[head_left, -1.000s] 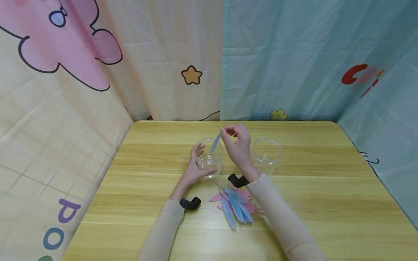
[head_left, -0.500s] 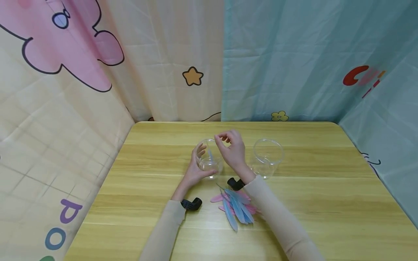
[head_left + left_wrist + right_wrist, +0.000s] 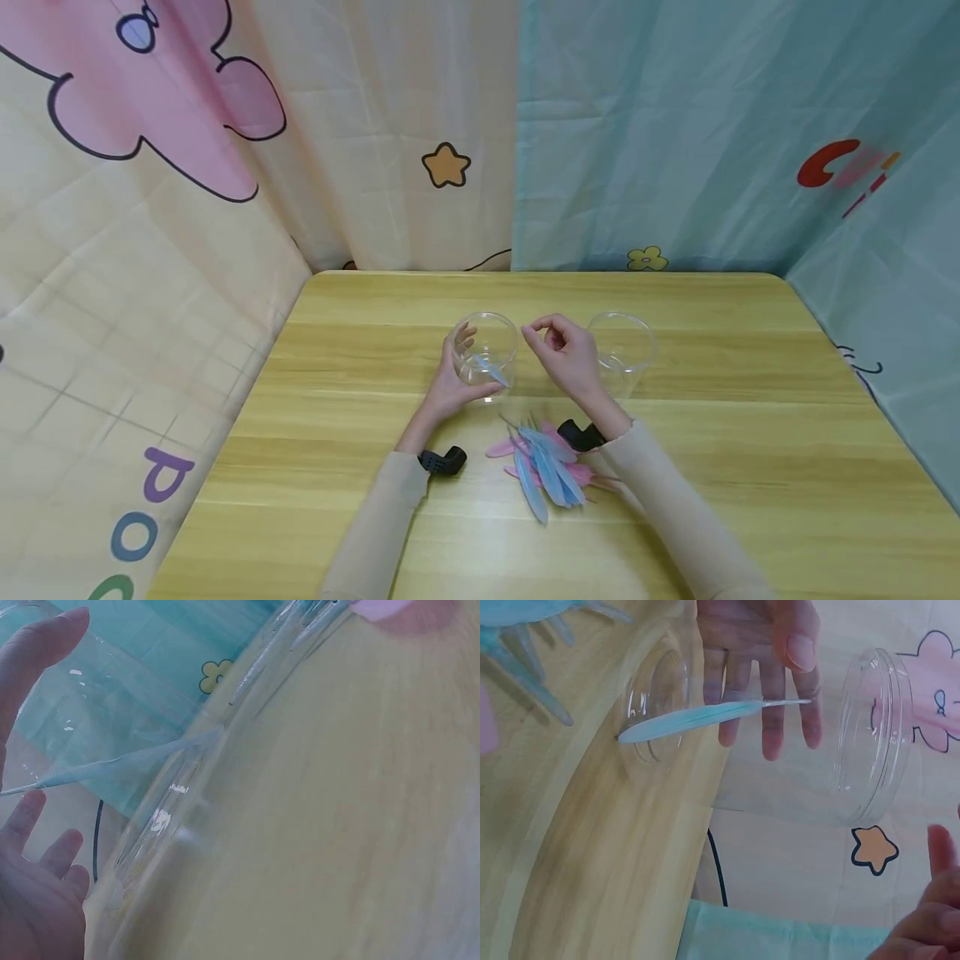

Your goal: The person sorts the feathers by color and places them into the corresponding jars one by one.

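Observation:
A clear jar (image 3: 486, 314) stands on the table, and my left hand (image 3: 450, 385) holds it around its side, thumb in front and fingers behind. Inside leans a light-blue feather (image 3: 690, 724); in the right wrist view its quill points toward the jar's mouth. My right hand (image 3: 570, 354) is just right of the jar, apart from it, fingers loosely bent and holding nothing. Below it on the table lies a loose heap of blue feathers (image 3: 553, 479) and pink feathers (image 3: 506, 448).
A second clear jar (image 3: 622, 314) stands to the right, partly behind my right hand. The wooden table (image 3: 360, 367) ends at printed curtains (image 3: 442, 92) at the back and both sides. Black wrist cameras (image 3: 444, 461) sit on both wrists.
My right hand let go of the blue feather, which dropped into the left jar and now leans inside. The hand then moved right, away from the rim. My left hand stayed on the jar.

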The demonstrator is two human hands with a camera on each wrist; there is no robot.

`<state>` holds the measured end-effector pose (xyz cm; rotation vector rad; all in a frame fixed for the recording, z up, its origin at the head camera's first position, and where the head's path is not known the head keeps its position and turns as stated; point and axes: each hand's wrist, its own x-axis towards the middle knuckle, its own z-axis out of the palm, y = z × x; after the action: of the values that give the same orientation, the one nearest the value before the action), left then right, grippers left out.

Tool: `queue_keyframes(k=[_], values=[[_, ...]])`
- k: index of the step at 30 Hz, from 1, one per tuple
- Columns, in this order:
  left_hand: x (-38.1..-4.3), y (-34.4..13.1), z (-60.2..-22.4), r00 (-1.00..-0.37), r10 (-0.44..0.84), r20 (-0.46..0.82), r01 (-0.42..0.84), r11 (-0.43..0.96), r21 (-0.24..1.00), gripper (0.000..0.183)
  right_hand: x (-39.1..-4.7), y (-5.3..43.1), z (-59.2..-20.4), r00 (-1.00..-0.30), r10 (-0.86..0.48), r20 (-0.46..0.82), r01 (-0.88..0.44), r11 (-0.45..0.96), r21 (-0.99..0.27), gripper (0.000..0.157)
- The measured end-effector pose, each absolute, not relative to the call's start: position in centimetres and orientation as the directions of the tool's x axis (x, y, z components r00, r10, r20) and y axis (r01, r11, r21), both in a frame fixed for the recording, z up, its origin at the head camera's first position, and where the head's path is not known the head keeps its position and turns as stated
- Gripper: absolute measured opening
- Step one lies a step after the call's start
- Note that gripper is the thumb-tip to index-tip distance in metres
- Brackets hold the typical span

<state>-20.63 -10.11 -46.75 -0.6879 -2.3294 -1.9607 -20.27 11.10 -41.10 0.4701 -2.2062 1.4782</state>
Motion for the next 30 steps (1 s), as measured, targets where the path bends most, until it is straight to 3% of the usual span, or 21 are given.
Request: queue_keyframes(k=[11, 20, 30], values=[[-20.3, -10.0, -46.1, -0.901, 0.319, 0.293, 0.350, 0.136, 0.927, 0.108, -18.1, 13.8, -42.7, -0.928, -0.284, 0.242, -0.365, 0.551, -0.750, 0.021], [-20.3, -10.1, -46.2, -0.901, 0.312, 0.302, 0.356, 0.132, 0.925, 0.109, -17.6, 13.0, -44.6, -0.874, -0.483, 0.056, -0.405, 0.659, -0.634, 0.021], [-20.2, -10.0, -46.1, -0.897, 0.312, 0.312, 0.366, 0.132, 0.921, 0.108, -17.4, 11.1, -45.8, -0.826, -0.563, -0.028, -0.478, 0.725, -0.495, 0.025]])
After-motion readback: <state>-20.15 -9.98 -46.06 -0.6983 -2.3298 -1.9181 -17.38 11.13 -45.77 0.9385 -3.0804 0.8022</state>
